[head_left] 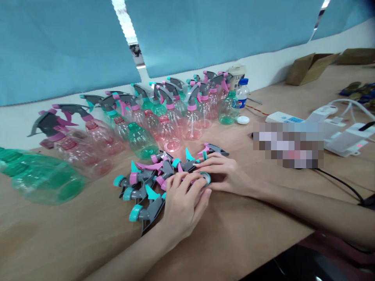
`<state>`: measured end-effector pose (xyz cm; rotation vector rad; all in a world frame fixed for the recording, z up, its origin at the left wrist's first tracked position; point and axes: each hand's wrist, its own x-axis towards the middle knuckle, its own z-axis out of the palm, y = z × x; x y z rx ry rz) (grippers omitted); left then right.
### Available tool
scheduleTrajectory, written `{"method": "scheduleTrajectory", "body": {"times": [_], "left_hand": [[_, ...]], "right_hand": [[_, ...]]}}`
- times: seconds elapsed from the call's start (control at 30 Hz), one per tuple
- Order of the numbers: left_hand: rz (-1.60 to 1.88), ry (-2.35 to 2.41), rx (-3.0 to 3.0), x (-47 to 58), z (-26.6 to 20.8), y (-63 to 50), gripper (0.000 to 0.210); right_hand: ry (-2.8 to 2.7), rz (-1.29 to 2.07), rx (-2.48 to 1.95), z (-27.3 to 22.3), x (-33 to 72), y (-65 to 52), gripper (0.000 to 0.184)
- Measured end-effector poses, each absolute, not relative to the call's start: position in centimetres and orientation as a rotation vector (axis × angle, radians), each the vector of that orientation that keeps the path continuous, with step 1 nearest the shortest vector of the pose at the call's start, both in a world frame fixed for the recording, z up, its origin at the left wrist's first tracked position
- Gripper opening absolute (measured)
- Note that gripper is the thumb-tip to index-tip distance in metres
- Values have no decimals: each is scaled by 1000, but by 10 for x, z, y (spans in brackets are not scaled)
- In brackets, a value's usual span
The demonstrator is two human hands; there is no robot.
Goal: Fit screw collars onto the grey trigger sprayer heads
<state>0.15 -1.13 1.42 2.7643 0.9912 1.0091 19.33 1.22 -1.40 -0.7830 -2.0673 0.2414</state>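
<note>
A pile of grey trigger spray heads [142, 183], with teal or pink collars and triggers, lies on the table. My left hand [183, 201] is curled over the right side of this pile, its fingers bent down around a spray head with a teal collar [206, 179]. From the right, my right hand [227, 173] reaches to the same collar, fingers closed in around it. Just beyond its fingertips are another teal collar [204, 155] and a pink-and-grey spray head [216, 148]. My hands hide much of the held head.
Open bottles, one green [142, 142] and one pink [169, 134], stand behind the pile among several spray bottles with heads on. A large green bottle [43, 181] is at left. A capped drink bottle [242, 93], white chargers [336, 132] and a cardboard box [306, 70] are at right.
</note>
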Motion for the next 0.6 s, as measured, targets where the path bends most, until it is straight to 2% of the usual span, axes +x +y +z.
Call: {"method": "scheduleTrajectory", "body": {"times": [0.27, 0.6], "left_hand": [[942, 955, 2827, 4, 15, -13, 12], [1084, 891, 2865, 0, 16, -6, 11]], "right_hand": [[-2122, 199, -730, -17, 192, 11, 24], [-2086, 225, -746, -16, 192, 11, 27]]}}
